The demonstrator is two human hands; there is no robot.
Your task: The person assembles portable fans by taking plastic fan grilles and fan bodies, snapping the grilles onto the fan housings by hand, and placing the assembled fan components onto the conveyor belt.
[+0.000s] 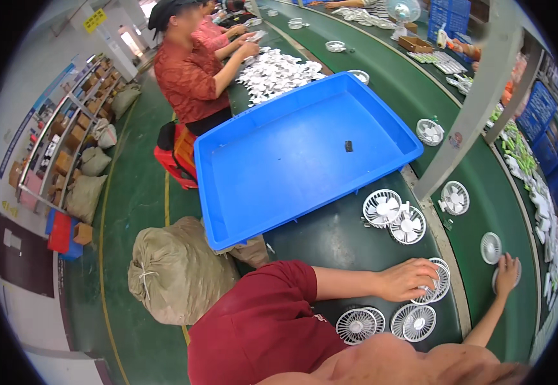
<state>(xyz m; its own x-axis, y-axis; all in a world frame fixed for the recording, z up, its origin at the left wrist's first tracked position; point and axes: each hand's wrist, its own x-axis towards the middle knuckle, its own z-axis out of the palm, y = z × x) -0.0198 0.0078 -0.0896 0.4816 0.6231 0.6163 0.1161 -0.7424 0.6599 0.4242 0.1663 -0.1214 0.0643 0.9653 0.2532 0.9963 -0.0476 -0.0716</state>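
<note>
My left hand [408, 280] curls its fingers over a small white fan [428, 294] on the dark green bench. Another round fan guard [441, 273] sits right against it. Over on the belt, my right hand [507, 277] grips the edge of a white fan [517, 272], partly covered by the fingers. Just beyond it lies another fan [491, 248]. Closer to me on the bench are overlapping fans [418, 323] and a second pair [356, 326]. Two fans with visible blades [381, 208] rest farther up, beside the tray.
A big blue tray [266, 173] with a small dark piece inside spans the bench. A metal post [468, 109] rises between bench and green belt [484, 192]. A tied sack [176, 273] stands at left. Co-workers sit beyond, one near a white parts pile [276, 74].
</note>
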